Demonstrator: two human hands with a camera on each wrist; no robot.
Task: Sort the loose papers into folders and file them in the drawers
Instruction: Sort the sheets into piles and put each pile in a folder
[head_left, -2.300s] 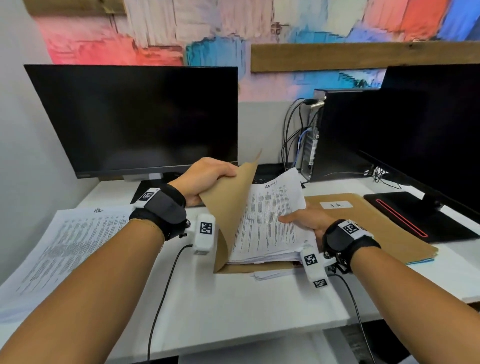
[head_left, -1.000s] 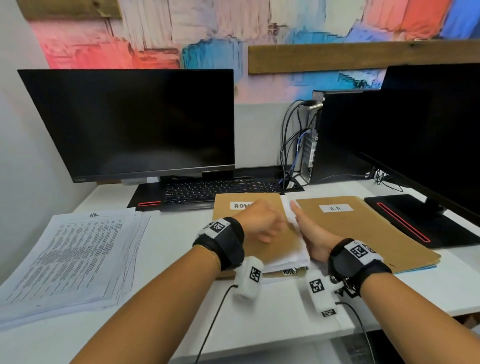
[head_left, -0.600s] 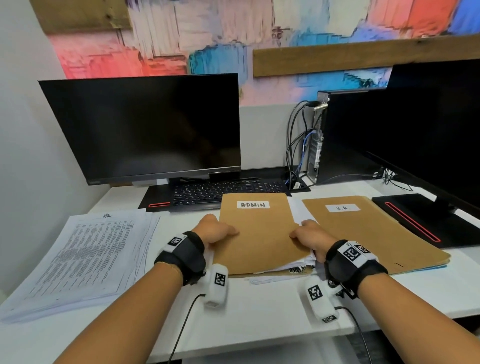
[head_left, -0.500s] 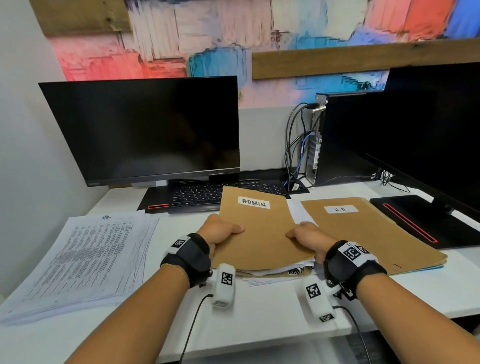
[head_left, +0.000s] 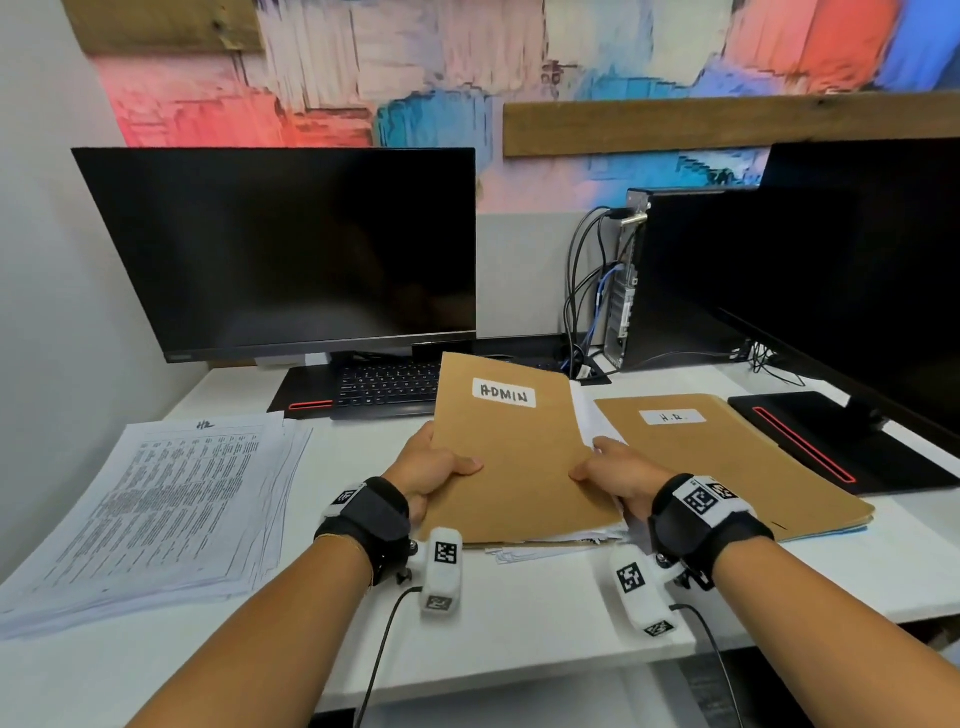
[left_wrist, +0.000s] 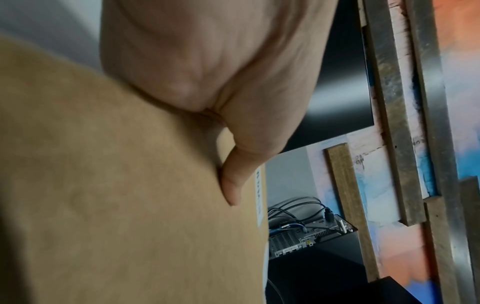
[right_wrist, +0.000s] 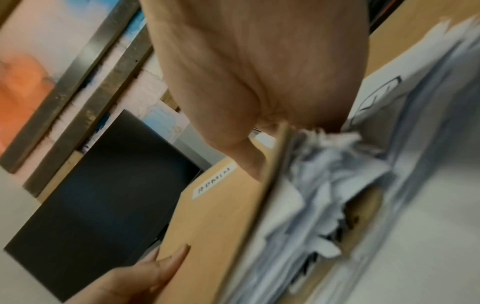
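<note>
A brown folder labelled ADMIN (head_left: 511, 447) is tilted up off the white desk, far end raised, stuffed with white papers (head_left: 587, 415) that stick out on its right and near edges. My left hand (head_left: 434, 470) grips its left edge, thumb on the cover (left_wrist: 161, 205). My right hand (head_left: 615, 470) grips the right edge, thumb on top, fingers under the paper stack (right_wrist: 337, 195). A second brown folder labelled H.R. (head_left: 727, 457) lies flat to the right. A loose stack of printed papers (head_left: 166, 504) lies at the left of the desk.
A monitor (head_left: 291, 249) and keyboard (head_left: 384, 387) stand behind the folder. A computer tower (head_left: 670, 280) with cables and a second monitor (head_left: 872, 270) with its black base (head_left: 831, 441) stand at the right. The desk's front edge (head_left: 519, 670) is near my wrists.
The ADMIN folder's cover was shut over the papers, then both hands took its side edges and lifted its far end off the desk.
</note>
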